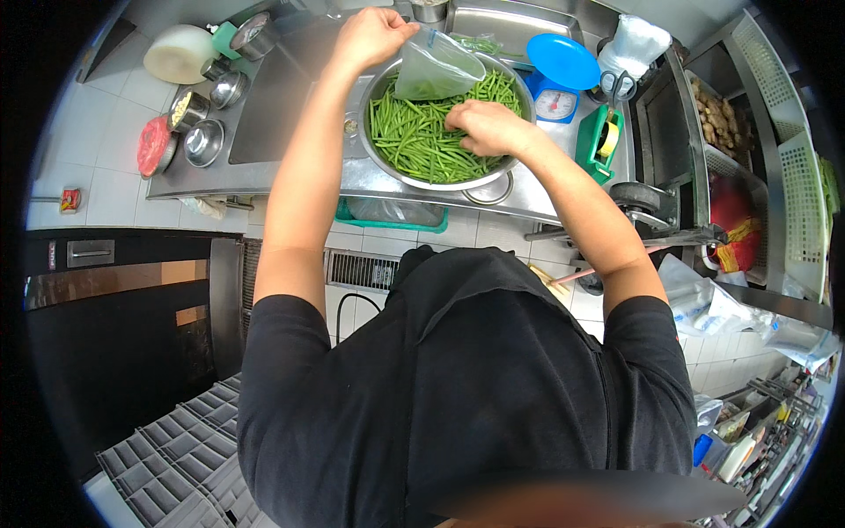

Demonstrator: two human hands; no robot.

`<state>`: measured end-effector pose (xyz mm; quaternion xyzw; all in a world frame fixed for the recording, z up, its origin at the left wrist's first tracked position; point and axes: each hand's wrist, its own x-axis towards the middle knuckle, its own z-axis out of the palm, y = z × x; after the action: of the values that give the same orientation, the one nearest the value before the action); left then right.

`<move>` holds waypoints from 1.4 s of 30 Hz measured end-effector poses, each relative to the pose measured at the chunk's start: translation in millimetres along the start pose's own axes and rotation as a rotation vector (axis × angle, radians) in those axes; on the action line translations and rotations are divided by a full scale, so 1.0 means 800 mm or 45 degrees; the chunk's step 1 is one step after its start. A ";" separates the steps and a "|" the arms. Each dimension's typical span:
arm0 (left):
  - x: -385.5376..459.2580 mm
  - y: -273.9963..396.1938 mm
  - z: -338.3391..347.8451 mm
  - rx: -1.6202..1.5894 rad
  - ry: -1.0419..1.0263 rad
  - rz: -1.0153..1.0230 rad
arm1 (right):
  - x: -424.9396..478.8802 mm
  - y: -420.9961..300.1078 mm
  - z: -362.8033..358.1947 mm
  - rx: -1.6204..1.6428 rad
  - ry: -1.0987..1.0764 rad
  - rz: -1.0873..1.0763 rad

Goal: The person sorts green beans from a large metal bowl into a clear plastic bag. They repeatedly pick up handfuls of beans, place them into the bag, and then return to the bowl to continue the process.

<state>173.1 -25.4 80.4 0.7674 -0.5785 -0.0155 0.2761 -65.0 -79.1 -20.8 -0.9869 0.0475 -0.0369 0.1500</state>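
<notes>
My left hand (pixel 377 34) pinches the rim of a translucent plastic bag (pixel 436 69), lifted above the far side of a large steel bowl (pixel 364 119). Green shows at the bag's lower end; whether beans lie inside or show through cannot be told. Cut green beans (pixel 422 145) fill much of the bowl. At the bowl's right side my right hand (pixel 490 127) reaches into the beans with curled fingers. Its fingertips are partly hidden, so I cannot tell whether it grips any. A ring handle (pixel 492 191) hangs at the bowl's front.
Right of the bowl stands a blue dial scale (pixel 556 104) with a blue pan (pixel 563 61), beside a green tape dispenser (pixel 597 145) and scissors (pixel 618 86). Steel pots (pixel 254 36) and lidded bowls (pixel 203 142) line the left. A steel tray (pixel 515 23) lies behind.
</notes>
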 end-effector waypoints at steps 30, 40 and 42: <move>-0.026 -0.003 0.118 -0.732 -0.417 -0.278 | -0.029 0.014 0.049 0.049 0.125 0.172; -0.111 0.023 0.186 -1.319 0.245 -0.236 | -0.027 0.052 0.047 1.618 0.485 0.460; -0.118 0.023 0.193 -1.178 0.216 -0.103 | -0.025 0.060 0.047 1.633 0.528 0.442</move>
<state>72.9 -6.8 -69.8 0.5841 -0.4558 -0.2196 0.6347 -85.1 -111.6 -72.4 -0.6542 0.2011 -0.2210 0.6948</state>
